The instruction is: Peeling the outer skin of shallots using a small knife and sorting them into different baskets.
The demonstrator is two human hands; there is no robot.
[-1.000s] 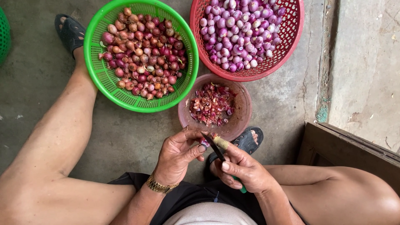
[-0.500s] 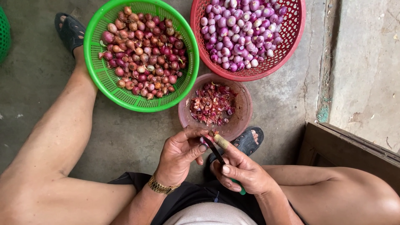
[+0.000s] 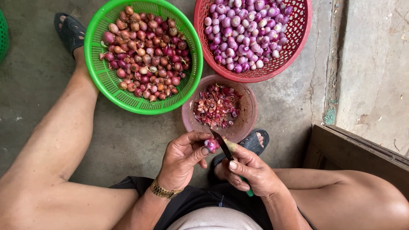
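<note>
Head view: on the concrete floor (image 3: pixel 140 140), far left, stands a green basket (image 3: pixel 96 83) heaped with unpeeled reddish-brown shallots (image 3: pixel 145 51). To its right, far and partly cut by the top edge, a red basket (image 3: pixel 298 47) holds peeled, pale purple shallots (image 3: pixel 245 32). Between them and nearer, a small pinkish bowl (image 3: pixel 249 115) holds dark red skins (image 3: pixel 215 106); its near rim lies just beyond the hands. A dark sandal (image 3: pixel 70 30) shows far left, on the foot of the outstretched leg. Another sandal (image 3: pixel 255 142) shows just right of the hands, partly hidden behind them. A raised concrete slab (image 3: pixel 375 72) runs down the right side, with the corner of a brown wooden piece (image 3: pixel 336 153) near it. A sliver of a second green basket (image 3: pixel 3 34) shows at the far left edge.

The left hand (image 3: pixel 183 159), a gold watch (image 3: pixel 164 191) on its wrist, is curled palm-inward, its grip clenched on a small shallot (image 3: pixel 211 145) pinched between thumb and fingertips, just near of the bowl. The right hand (image 3: pixel 251 170) is closed around a knife (image 3: pixel 221 142) with a green handle end showing below the fist; the thumb lies along the blade's base and the dark blade slants up-left, touching the shallot. Both hands meet above the lap, between the knees.
</note>
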